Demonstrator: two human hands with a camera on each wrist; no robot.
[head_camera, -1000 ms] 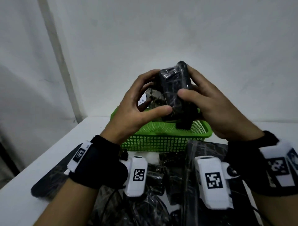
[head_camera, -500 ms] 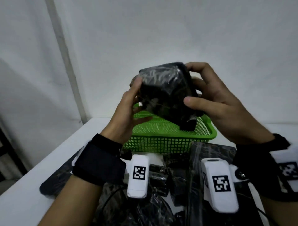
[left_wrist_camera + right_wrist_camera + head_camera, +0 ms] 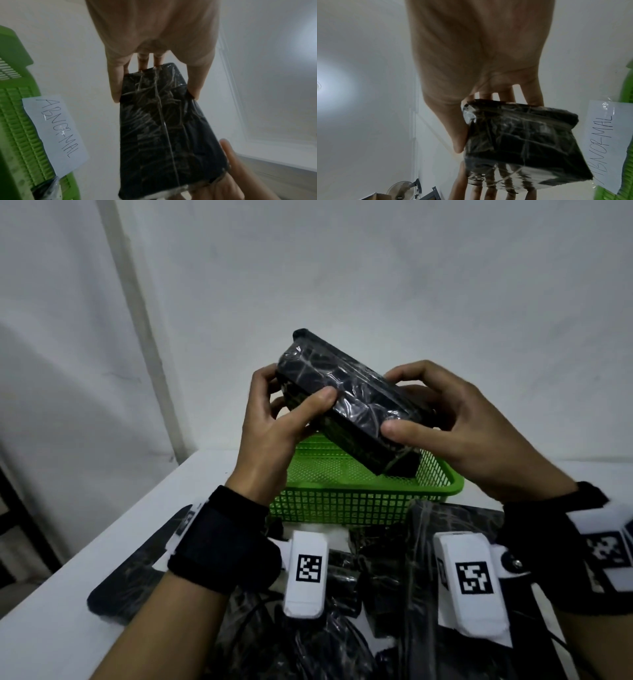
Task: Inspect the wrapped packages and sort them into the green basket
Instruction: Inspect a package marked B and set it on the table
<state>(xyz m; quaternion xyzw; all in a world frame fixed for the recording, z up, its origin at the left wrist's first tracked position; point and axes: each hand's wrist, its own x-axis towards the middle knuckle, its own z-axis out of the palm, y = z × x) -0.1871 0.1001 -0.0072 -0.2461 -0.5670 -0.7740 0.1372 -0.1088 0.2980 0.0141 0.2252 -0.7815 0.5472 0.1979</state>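
Left wrist view catches the "ABNORMAL" label (image 3: 56,135) on the green basket (image 3: 346,501), hidden from the head view, where left hand (image 3: 274,433) and right hand (image 3: 455,426) grip the package (image 3: 349,402) above a white table (image 3: 68,594).

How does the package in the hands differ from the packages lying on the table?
The held package is lifted above the green basket and tilted; the packages on the table lie flat in front of the basket. The left hand and right hand grip the held one at its two ends; nothing grips the others. All are black under shiny clear film.
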